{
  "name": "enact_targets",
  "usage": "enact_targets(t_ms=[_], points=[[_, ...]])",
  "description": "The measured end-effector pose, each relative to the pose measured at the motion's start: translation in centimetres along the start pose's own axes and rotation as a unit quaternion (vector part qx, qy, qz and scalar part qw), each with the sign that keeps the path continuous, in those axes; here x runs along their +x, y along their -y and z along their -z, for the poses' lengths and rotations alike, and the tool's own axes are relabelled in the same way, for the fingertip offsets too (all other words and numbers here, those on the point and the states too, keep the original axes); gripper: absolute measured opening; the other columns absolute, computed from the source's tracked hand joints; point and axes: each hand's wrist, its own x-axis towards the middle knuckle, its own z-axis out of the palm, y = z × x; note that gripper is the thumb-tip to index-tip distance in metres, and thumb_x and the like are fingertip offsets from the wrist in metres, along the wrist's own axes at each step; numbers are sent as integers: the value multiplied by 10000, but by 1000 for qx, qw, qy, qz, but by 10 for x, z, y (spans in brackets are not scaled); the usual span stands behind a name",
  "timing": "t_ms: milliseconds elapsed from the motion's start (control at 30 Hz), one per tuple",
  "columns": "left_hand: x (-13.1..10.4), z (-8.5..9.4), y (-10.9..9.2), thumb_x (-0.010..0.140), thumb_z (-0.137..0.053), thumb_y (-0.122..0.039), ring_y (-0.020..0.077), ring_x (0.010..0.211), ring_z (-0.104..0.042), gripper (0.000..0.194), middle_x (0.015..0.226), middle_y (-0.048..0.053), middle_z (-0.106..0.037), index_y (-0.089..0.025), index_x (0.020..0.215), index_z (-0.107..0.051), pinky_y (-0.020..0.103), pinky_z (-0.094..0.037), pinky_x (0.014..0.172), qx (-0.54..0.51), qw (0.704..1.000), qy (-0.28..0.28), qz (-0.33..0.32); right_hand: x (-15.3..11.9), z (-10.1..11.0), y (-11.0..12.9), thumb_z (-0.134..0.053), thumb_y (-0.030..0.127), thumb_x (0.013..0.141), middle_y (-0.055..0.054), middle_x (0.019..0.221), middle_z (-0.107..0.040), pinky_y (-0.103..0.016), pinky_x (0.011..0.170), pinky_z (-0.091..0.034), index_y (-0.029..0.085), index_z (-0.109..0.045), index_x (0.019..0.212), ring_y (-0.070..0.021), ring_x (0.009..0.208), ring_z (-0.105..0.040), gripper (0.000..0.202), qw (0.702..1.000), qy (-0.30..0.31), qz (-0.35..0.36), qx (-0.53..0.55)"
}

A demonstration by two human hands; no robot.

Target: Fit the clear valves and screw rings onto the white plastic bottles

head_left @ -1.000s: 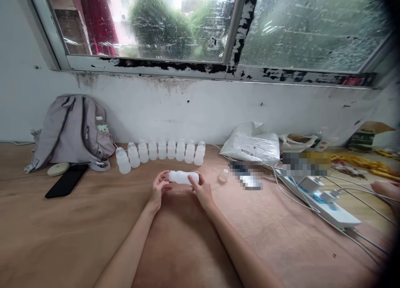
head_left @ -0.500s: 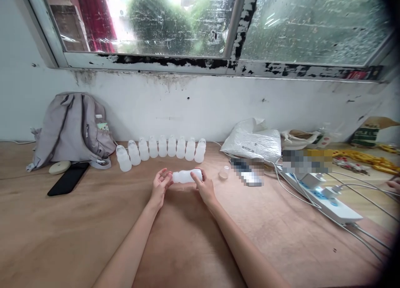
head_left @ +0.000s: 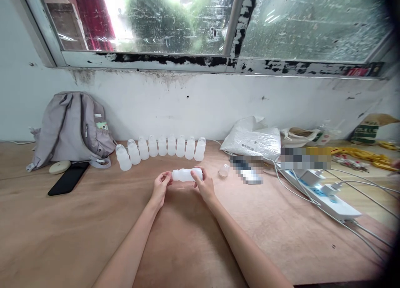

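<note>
Both ends of one white bottle (head_left: 185, 175) are taken: we have it lying on its side between the hands, its long axis running crosswise, more or less level, from left to right. The narrow neck points left and the broad base right, so each hand has its own end — the left hand (head_left: 160, 189) at the neck, the right hand (head_left: 205, 187) at the base. On the right, the thumb lies over the near side of the base with fingers behind, and we would call that a firm clasp. On the left, thumb and fingers are pinched together at the mouth; whether they grip the rim alone or some small part fitted to it, we cannot tell. Nor can we say whether the underside touches the table (head_left: 184, 242) or hangs just above it.

Beyond the held bottle, toward the wall (head_left: 175, 104), we see a curved row of nine bottles (head_left: 162, 148), all standing, well apart from our fingers. A small clear cap (head_left: 223, 171) sits to the right, nearer the right hand than the left — touching neither. Farther left lie a black phone (head_left: 68, 179) and a pale disc (head_left: 59, 167), near a grey backpack (head_left: 67, 129).
</note>
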Motion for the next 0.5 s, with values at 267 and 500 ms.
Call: enact_targets(t_ms=[267,500], points=[[-3,-1,-3,629,-675,-276,127,801,-583,327,864,51,-616,-161,911,-556,263,-436,760,-44,999,8,-1,0,0,-1,-502,506,710,-5,692,-581,-222,441,-422,171,-534,949,-95,430,-494,413,1000,2,3,-2],[-7,-3,-9,585,-709,-210,139,893,-572,389,927,59,-620,-172,933,-538,260,-424,818,-29,998,30,-54,1,4,-3,-429,528,743,15,485,-494,-222,392,-351,179,-531,631,-115,413,-450,381,999,7,-21,-45]])
